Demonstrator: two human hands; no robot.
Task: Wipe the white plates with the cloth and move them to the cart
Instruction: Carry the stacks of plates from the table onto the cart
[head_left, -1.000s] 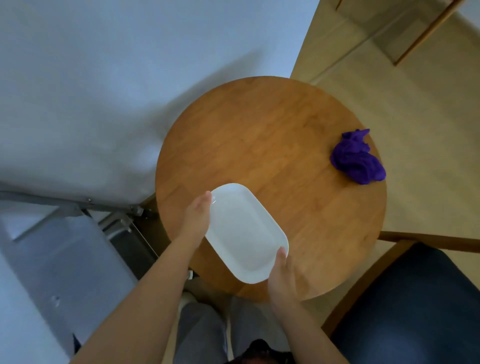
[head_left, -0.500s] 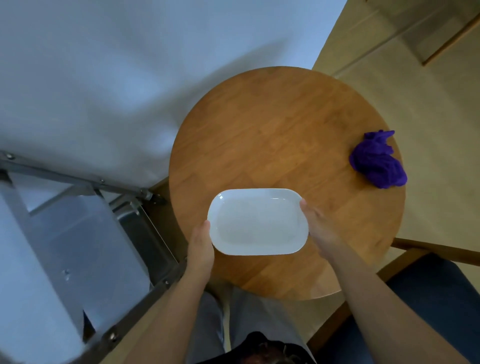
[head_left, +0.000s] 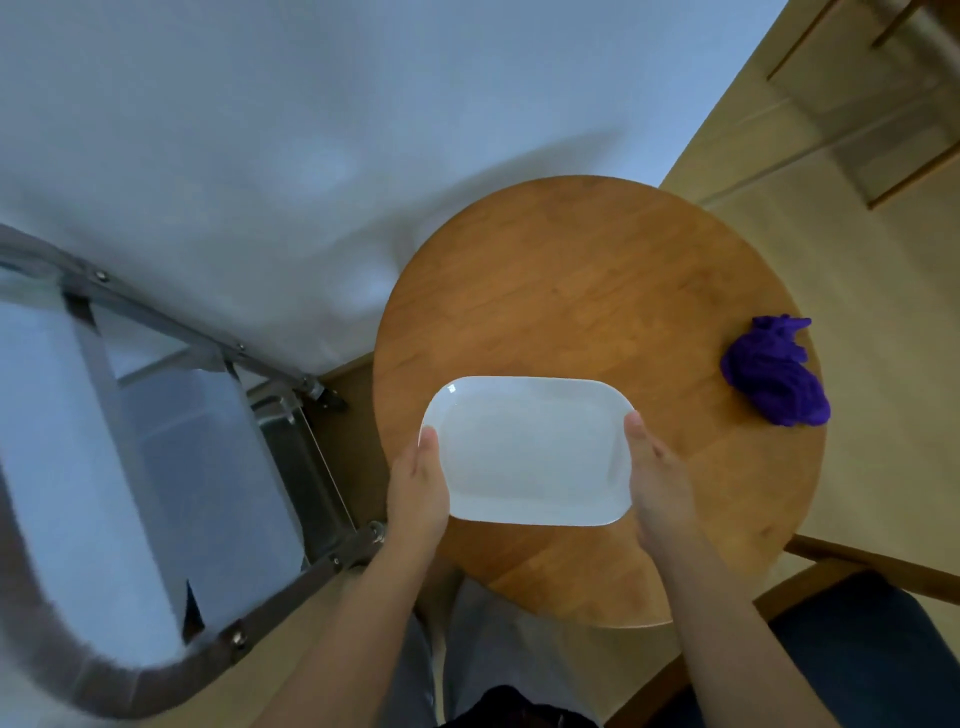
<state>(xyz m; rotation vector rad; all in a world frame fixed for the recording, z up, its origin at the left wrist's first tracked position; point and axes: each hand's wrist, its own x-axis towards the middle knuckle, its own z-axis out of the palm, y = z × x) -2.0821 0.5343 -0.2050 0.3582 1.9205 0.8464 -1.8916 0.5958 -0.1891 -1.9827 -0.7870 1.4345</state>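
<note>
Over the round wooden table, left hand and right hand grip the white plate at its ends, long axis left-right.

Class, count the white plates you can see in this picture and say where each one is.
1. The white plate is held between the left hand and right hand, over the near part of the round wooden table. Others may be out of view.
</note>
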